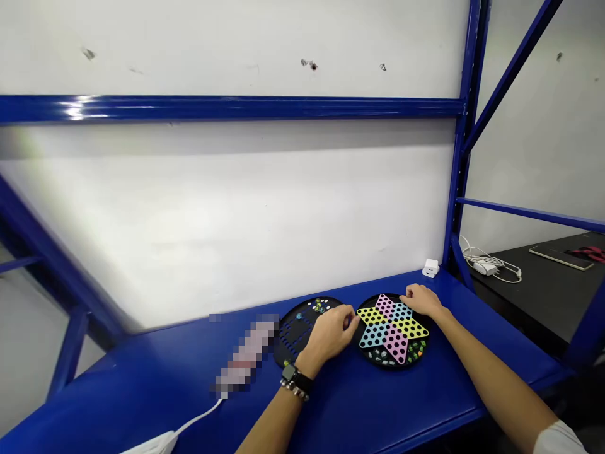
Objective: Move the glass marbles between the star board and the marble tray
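Observation:
A Chinese checkers board (391, 323), a six-pointed star in pink, yellow and blue with dark holes, lies in a round black tray (374, 364). Clear and green-orange marbles (416, 350) rest in the tray's near compartments. My left hand (331, 331), with a dark watch and beaded bracelet at the wrist, is closed beside the star's left point; whatever its fingertips pinch is hidden. At the tray's far right rim, my right hand (423, 299) has its fingers bent together, their grip too small to make out. Left of it all, a round black perforated piece (293, 337) carries several marbles (319, 307).
On the blue table (184, 366), a blurred-out power strip (248, 353) with a white cord lies at left. A white adapter (430, 268) stands near the blue rack post (456, 189). On the black side table are a charger with cable (486, 267) and a phone (561, 258).

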Available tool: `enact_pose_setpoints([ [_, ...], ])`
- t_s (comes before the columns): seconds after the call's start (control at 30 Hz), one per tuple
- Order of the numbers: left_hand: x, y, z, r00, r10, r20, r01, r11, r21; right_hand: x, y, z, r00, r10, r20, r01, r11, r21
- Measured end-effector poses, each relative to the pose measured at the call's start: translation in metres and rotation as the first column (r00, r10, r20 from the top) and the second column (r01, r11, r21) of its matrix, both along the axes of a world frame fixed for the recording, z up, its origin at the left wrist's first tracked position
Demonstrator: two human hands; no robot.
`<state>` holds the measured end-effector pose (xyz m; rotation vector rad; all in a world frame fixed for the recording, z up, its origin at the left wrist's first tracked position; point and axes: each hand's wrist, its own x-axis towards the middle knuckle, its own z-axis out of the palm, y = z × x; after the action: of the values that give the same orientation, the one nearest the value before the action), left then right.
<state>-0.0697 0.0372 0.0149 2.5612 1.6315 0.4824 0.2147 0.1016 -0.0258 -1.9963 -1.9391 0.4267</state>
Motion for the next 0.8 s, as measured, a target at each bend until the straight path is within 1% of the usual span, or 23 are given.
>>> enact_pose_setpoints([
  [0.07,0.011,-0.010,0.001,0.989,-0.146,-0.011,0.144,0.984,-0.108,0.000,0.001,0.000,0.999,-0.030,-0.024,0.029,0.999,-0.015],
  [0.13,0.017,-0.016,0.000,0.973,-0.230,-0.006,0.224,0.954,-0.200,0.001,0.003,0.000,0.998,-0.052,-0.034,0.051,0.998,-0.036],
  [0.2,0.017,-0.017,-0.002,0.963,-0.268,0.007,0.261,0.932,-0.251,0.002,0.005,0.000,0.997,-0.068,-0.022,0.067,0.997,-0.044],
  [0.27,0.013,-0.016,-0.003,0.962,-0.272,0.005,0.264,0.931,-0.253,0.004,0.006,0.001,0.997,-0.073,-0.001,0.073,0.997,-0.036],
  [0.37,0.006,-0.010,-0.003,0.980,-0.195,-0.034,0.186,0.968,-0.171,0.007,0.006,0.005,0.997,-0.077,0.008,0.078,0.996,-0.050],
  [0.43,0.003,-0.007,-0.003,0.992,-0.112,-0.066,0.103,0.987,-0.121,0.010,0.005,0.008,0.998,-0.064,-0.008,0.063,0.993,-0.096],
  [0.47,0.002,-0.005,-0.003,0.994,-0.074,-0.085,0.065,0.993,-0.101,0.011,0.005,0.009,0.999,-0.045,-0.021,0.041,0.989,-0.140],
  [0.53,0.002,-0.004,-0.006,0.991,-0.006,-0.133,-0.002,0.998,-0.059,0.015,0.003,0.012,0.998,0.026,-0.060,-0.042,0.963,-0.268],
  [0.6,0.003,-0.004,-0.009,0.982,0.045,-0.183,-0.050,0.998,-0.024,0.020,0.001,0.014,0.983,0.127,-0.129,-0.168,0.907,-0.386],
  [0.63,0.003,-0.004,-0.010,0.978,0.063,-0.201,-0.068,0.998,-0.017,0.022,0.000,0.015,0.970,0.174,-0.168,-0.231,0.875,-0.425],
  [0.67,0.004,-0.005,-0.012,0.974,0.075,-0.213,-0.081,0.997,-0.019,0.025,-0.001,0.016,0.956,0.214,-0.200,-0.283,0.851,-0.442],
  [0.73,0.005,-0.005,-0.014,0.972,0.083,-0.220,-0.092,0.995,-0.030,0.028,-0.003,0.017,0.935,0.265,-0.235,-0.346,0.827,-0.444],
  [0.77,0.005,-0.005,-0.015,0.972,0.085,-0.217,-0.094,0.995,-0.033,0.029,-0.003,0.016,0.930,0.276,-0.241,-0.358,0.827,-0.435],
  [0.8,0.005,-0.005,-0.016,0.973,0.089,-0.211,-0.099,0.994,-0.036,0.030,-0.003,0.016,0.931,0.276,-0.241,-0.356,0.838,-0.415],
])
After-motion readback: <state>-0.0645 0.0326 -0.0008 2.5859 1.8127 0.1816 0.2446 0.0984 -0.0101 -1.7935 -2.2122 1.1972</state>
